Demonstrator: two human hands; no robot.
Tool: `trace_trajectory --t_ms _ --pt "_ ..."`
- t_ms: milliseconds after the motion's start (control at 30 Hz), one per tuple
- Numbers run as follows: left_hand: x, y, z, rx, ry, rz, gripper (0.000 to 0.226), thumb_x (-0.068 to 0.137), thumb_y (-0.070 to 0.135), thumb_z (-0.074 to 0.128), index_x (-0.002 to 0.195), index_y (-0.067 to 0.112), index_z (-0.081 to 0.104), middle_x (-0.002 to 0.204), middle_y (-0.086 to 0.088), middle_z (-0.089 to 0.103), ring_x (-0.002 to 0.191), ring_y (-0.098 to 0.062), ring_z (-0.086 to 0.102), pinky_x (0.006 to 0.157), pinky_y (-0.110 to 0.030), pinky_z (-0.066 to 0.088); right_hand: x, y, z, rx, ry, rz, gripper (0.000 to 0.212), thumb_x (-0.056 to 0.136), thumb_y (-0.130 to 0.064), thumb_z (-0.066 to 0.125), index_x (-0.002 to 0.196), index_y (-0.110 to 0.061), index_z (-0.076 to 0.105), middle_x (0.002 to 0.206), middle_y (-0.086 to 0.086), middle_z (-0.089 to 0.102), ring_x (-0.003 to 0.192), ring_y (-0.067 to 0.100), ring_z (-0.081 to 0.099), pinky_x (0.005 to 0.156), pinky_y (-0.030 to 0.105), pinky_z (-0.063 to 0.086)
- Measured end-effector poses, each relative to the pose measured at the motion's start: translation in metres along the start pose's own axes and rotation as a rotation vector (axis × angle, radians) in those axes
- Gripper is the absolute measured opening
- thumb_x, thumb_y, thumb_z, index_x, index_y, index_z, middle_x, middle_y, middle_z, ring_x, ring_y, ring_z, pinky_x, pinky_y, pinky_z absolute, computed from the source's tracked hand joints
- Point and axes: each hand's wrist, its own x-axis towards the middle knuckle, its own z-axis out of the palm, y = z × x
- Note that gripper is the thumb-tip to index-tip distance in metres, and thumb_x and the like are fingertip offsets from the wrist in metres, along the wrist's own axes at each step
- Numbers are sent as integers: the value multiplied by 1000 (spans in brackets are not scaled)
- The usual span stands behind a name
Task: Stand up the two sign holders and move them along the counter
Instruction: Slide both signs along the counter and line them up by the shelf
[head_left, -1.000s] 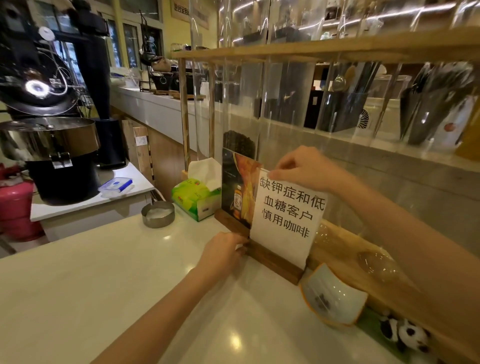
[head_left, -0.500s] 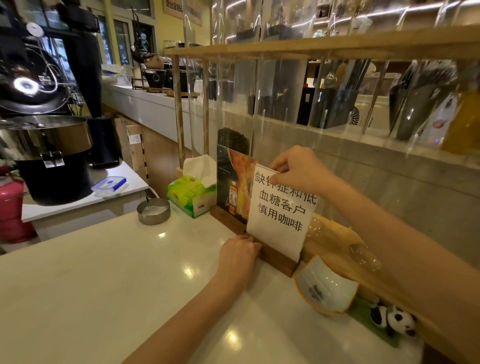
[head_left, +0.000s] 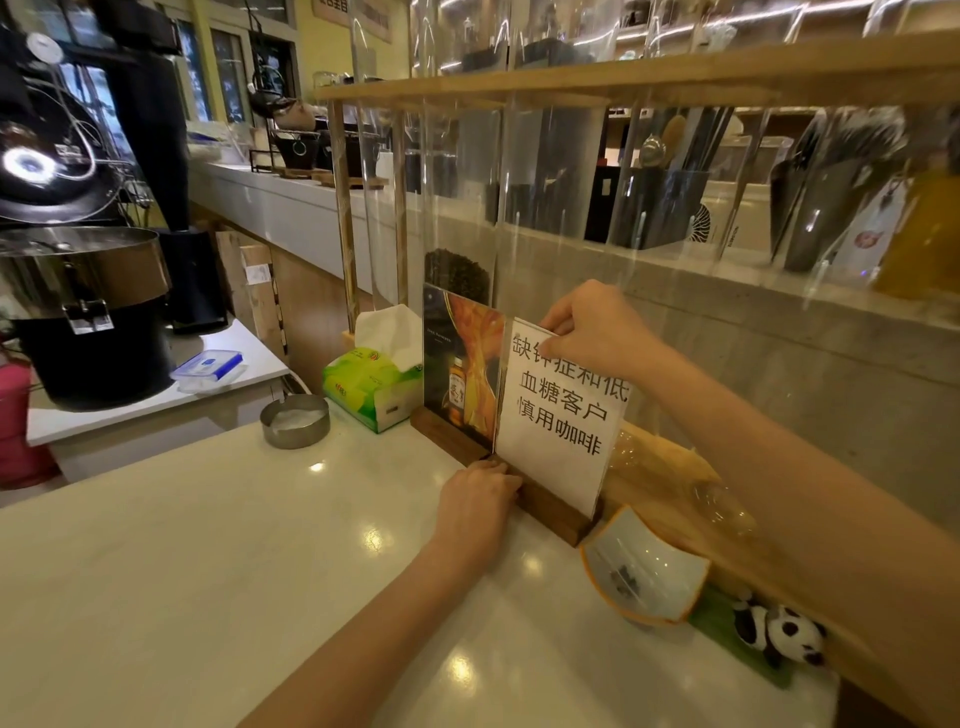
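A: Where is the clear acrylic sign holder with white notice (head_left: 558, 415)?

B: Upright on the cream counter (head_left: 208, 545). Its top is pinched by the right hand (head_left: 597, 332); its wooden base (heavier, steadier) is gripped by the left hand (head_left: 480, 501). Light, slippery, best moved by the base

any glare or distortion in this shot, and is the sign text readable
Head view: ceiling lights glare as bright spots on the glossy counter; the wide lens bows the wooden shelf; the white sign is sharp, though the right hand covers part of its top line.
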Motion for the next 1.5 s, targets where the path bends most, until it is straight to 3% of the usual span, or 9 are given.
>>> trace_trajectory --t_ms 200,500,667,833,900,1000,1100,1167,1500 --pt "1 1 -1 4 0 12 21 41 20 87 54 27 72 55 14 70 58 -4 68 49 -12 51 1 1 0 4 -5 -8 23 77 -7 67 99 -1 68 99 16 72 74 14 63 61 21 53" --pt "0 -1 2 -52 20 17 20 46 24 87 59 30 73 60 16 71 63 -1 68 55 -10 51 4 3 -2 5 -55 5 25 77 -9 68 102 -3 67 101 15 72 74 15 63 57 17 50" --pt "-1 -7 -7 -129 -50 -146 25 88 21 53 109 19 65 120 1 64 116 -18 55 92 -30 45 14 -5 -11 2 -122 -10 26 78 -20 68 100 -6 67 90 6 68 79 13 62 60 16 46" --pt "-6 -33 -4 -169 -6 -301 35 91 16 47 126 21 53 141 -4 48 126 -23 49 103 -33 41 37 -21 -1 18 -49 -60 25 83 -22 62 91 2 68 82 10 68 70 18 64 62 23 51" --pt "-6 -41 -4 -168 -30 -341 37 92 15 47 129 20 49 147 -8 39 129 -25 46 105 -35 40 44 -26 6 -12 -93 -37 33 83 -25 62 84 8 66 70 12 63 60 19 59 55 25 46" --pt "-4 -51 -2 -145 -64 -372 41 92 14 46 132 22 45 151 -5 31 130 -25 43 103 -34 41 52 -31 17 -85 -159 -5 32 82 -27 62 71 3 62 62 8 53 49 13 44 47 22 35" --pt "1 -56 1 -148 -82 -361 40 92 15 46 132 23 45 152 -4 30 132 -25 41 105 -35 41 58 -31 23 -73 -157 -17 27 83 -20 62 90 6 67 90 19 67 72 22 60 59 25 47" --pt "3 -56 2 -171 -75 -338 39 92 17 47 130 22 47 150 -4 33 132 -25 42 106 -36 41 60 -29 24 -66 -140 -15 24 83 -14 61 96 5 66 95 19 68 77 21 59 56 20 43" --pt "5 -51 8 -164 -71 -319 45 92 18 46 136 18 38 149 -5 36 135 -21 37 112 -30 32 65 -23 30 -43 -111 -25 18 83 -7 61 97 3 66 82 8 58 68 14 54 50 16 38"
